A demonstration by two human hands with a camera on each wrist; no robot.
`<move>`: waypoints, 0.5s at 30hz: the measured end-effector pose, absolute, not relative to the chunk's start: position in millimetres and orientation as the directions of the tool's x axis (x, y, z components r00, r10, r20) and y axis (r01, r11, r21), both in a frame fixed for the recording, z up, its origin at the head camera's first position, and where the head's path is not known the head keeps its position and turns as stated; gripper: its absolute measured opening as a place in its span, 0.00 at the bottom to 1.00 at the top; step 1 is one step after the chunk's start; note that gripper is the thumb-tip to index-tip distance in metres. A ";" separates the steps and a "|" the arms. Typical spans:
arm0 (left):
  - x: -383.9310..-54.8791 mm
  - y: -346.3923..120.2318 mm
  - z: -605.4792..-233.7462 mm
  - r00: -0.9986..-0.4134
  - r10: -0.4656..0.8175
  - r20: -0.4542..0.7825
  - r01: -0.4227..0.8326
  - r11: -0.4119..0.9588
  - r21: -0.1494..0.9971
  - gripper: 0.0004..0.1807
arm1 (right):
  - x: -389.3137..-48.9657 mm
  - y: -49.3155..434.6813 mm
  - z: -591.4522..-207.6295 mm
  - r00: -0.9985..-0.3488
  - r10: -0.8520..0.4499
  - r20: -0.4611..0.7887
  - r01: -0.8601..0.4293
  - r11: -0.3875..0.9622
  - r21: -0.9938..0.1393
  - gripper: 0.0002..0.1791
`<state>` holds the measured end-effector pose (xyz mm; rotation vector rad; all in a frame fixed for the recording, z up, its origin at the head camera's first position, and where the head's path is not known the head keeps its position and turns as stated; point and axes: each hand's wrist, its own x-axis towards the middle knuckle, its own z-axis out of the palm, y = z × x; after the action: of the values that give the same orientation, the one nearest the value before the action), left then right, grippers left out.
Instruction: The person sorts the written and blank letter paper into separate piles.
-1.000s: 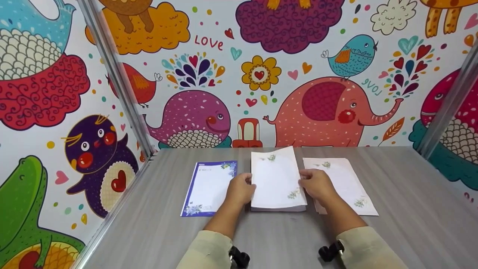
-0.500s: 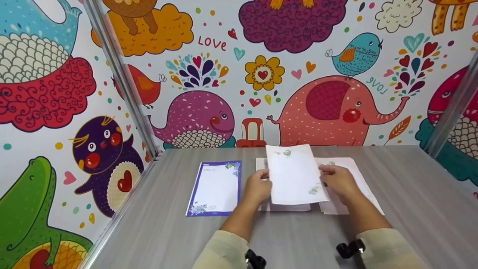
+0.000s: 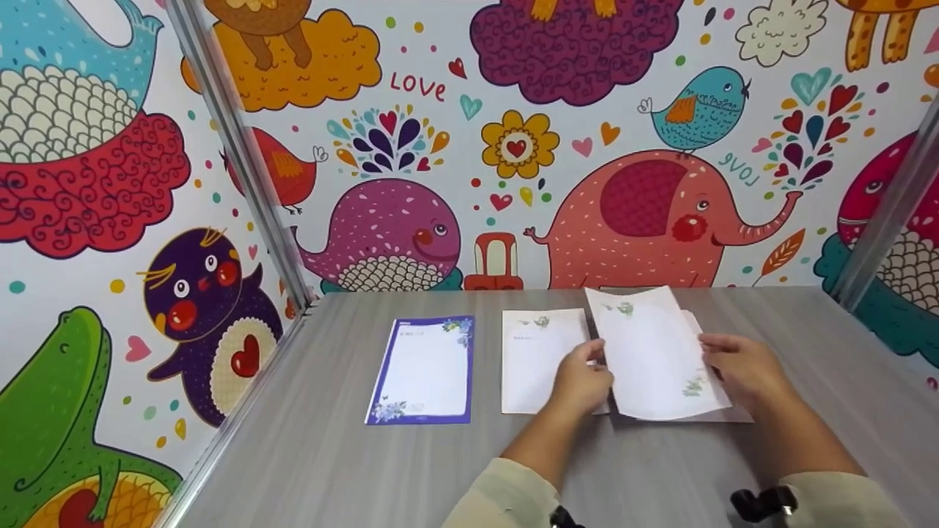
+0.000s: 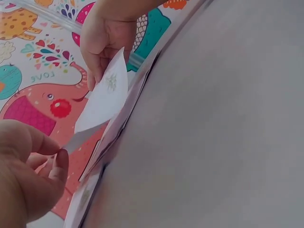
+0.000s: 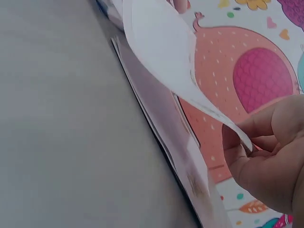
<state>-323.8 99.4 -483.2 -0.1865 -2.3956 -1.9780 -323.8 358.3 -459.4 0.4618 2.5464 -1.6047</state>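
My left hand [image 3: 583,378] pinches the left edge of a sheet of paper [image 3: 656,359] with a green floral print. At its right edge my right hand [image 3: 748,370] pinches the same sheet, thumb and fingers together in the right wrist view. The sheet bends between both hands, held above the pinkish stack of paper [image 5: 156,102], which it mostly covers in the head view. To its left lies a white stack of floral paper [image 3: 535,367], partly behind my left hand and forearm.
A purple-bordered sheet [image 3: 425,374] with blue flowers lies at the left on the grey table [image 3: 308,440]. Walls with cartoon animals [image 3: 631,213] rise behind and at the left, with metal posts [image 3: 242,154] at the corners.
Both hands have lifted the floral sheet off the middle stack and carried it right, over the pinkish stack. The middle stack now shows a sheet with a line of text.
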 end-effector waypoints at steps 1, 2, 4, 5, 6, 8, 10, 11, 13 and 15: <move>-322.2 104.4 -483.1 -0.993 0.075 0.090 0.101 0.172 0.980 0.31 | -322.4 365.4 -459.7 -0.949 0.209 -0.236 0.304 0.405 -0.862 0.31; -320.9 108.8 -483.1 -0.994 0.076 0.079 0.090 0.163 0.983 0.30 | -320.8 371.7 -460.0 -0.948 0.217 -0.234 0.306 0.412 -0.858 0.31; -319.1 116.2 -483.7 -0.995 0.078 0.065 0.076 0.155 0.985 0.29 | -318.1 382.1 -461.2 -0.946 0.235 -0.225 0.308 0.423 -0.852 0.31; -318.3 118.9 -484.1 -0.995 0.079 0.064 0.076 0.160 0.984 0.28 | -316.7 386.4 -462.1 -0.945 0.241 -0.220 0.308 0.431 -0.848 0.31; -318.1 121.5 -484.8 -0.995 0.081 0.056 0.068 0.160 0.985 0.28 | -315.5 390.3 -463.0 -0.946 0.244 -0.214 0.304 0.439 -0.845 0.31; -317.6 124.4 -486.3 -0.994 0.090 0.055 0.070 0.170 0.983 0.28 | -314.1 395.9 -465.0 -0.942 0.251 -0.222 0.315 0.435 -0.844 0.32; -317.6 125.6 -488.2 -0.993 0.104 0.047 0.065 0.172 0.983 0.29 | -313.2 399.9 -466.3 -0.940 0.246 -0.238 0.325 0.427 -0.844 0.35; -317.6 126.1 -489.2 -0.993 0.109 0.039 0.058 0.176 0.983 0.29 | -313.1 401.5 -467.0 -0.936 0.244 -0.253 0.337 0.422 -0.841 0.37; -317.1 126.5 -490.7 -0.992 0.123 0.021 0.044 0.183 0.982 0.29 | -313.2 403.9 -468.6 -0.931 0.236 -0.279 0.356 0.417 -0.836 0.40; -316.2 126.7 -491.7 -0.991 0.133 0.000 0.025 0.188 0.982 0.29 | -312.8 405.7 -469.9 -0.931 0.219 -0.291 0.359 0.422 -0.832 0.43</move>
<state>-316.2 126.7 -491.7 -0.1655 -2.4853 -2.0512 -312.8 405.7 -469.9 0.5180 2.5308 -1.5331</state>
